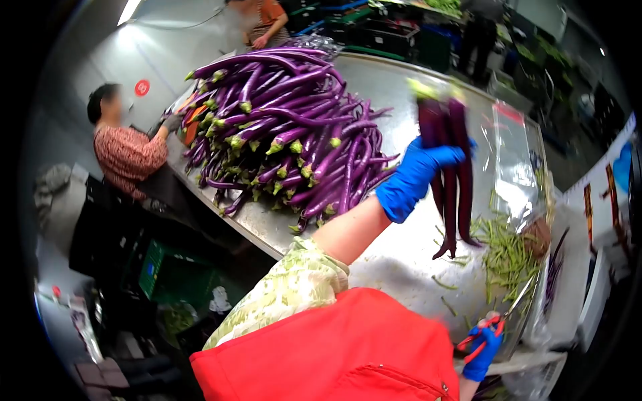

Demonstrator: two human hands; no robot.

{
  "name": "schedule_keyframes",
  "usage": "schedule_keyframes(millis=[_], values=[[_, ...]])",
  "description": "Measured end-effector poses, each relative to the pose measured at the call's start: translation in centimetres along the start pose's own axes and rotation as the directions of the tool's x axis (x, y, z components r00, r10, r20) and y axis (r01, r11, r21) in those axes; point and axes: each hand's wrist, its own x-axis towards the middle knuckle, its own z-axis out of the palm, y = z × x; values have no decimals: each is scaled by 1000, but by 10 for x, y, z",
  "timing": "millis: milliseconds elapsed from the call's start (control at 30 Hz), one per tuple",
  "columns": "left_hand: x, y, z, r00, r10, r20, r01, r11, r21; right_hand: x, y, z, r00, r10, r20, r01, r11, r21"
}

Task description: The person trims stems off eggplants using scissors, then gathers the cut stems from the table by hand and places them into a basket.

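My left hand (428, 167), in a blue glove, is wrapped round a bunch of long purple eggplants (451, 180), held upright over the metal table (394, 267) with the green stem ends up. My right hand (483, 351), also gloved in blue, is closed on red-handled scissors (491, 327) at the table's near right edge, the blades pointing up and right. A large heap of eggplants (287, 127) lies on the table left of my left hand. Cut green pieces (508, 257) lie scattered between the bunch and the right edge.
A clear plastic bag (515, 174) lies at the table's right side. One person (130, 150) is at the left edge and another (261, 20) stands at the far end. A green crate (174, 271) is on the floor at left; dark crates (381, 37) stand behind.
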Motion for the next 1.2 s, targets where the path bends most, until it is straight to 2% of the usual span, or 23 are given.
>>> schedule_keyframes(millis=[100,200,267,300,433,467,500,533,567,600,633,667,700,733,767,800,867,900,1000,1067,1133,1167,1200], values=[[35,65,-42,865,359,-349,-395,918,-34,6,10,3,991,66,116,-68,998,13],[64,143,-90,523,579,-625,-686,722,93,18,11,2,965,136,224,-136,991,-14],[83,198,-140,368,604,-707,-751,641,157,17,8,18,966,135,219,-136,991,-8],[91,229,-183,458,507,-730,-696,716,61,12,3,30,974,121,194,-125,992,8],[103,287,-288,518,640,-567,-663,720,206,16,4,39,972,123,200,-132,991,32],[102,292,-309,597,619,-511,-594,769,237,18,4,41,969,128,212,-139,990,36],[102,296,-332,730,543,-416,-447,839,310,19,4,43,967,132,218,-143,989,40],[105,300,-370,902,355,-244,-201,848,491,20,2,44,965,142,221,-154,987,38],[105,300,-405,987,149,-68,-55,692,719,19,1,44,962,153,225,-164,986,35],[84,293,-329,950,83,-302,152,720,677,18,1,44,965,161,209,-170,985,25],[61,284,-249,855,13,-518,333,752,569,18,0,47,967,166,194,-173,985,18],[51,289,-228,858,340,-386,262,357,897,19,1,50,969,168,179,-173,985,13],[47,293,-217,833,544,-100,217,-156,964,20,2,52,968,174,181,-177,984,3],[49,293,-217,792,559,247,208,-626,752,19,4,52,967,183,175,-185,983,-9],[53,294,-242,721,509,469,292,-838,461,18,5,51,967,190,170,-189,982,-21],[57,306,-264,824,407,393,269,-893,361,19,6,49,959,218,179,-212,976,-56],[72,324,-295,905,402,-142,414,-750,516,22,8,52,943,269,194,-249,961,-120],[81,334,-312,894,365,-260,446,-670,594,21,10,58,955,235,180,-218,970,-106],[81,343,-332,860,412,-302,502,-575,646,11,12,89,974,191,119,-184,981,-66],[81,353,-378,852,478,-213,474,-534,700,11,17,91,970,218,103,-214,976,-46],[76,349,-362,823,536,-187,519,-576,632,19,38,76,982,168,91,-167,986,-16],[75,351,-350,879,458,-131,410,-589,696,21,44,69,981,185,62,-183,982,-38],[75,346,-335,875,436,-211,438,-523,731,13,54,59,978,207,3,-207,977,-50]])
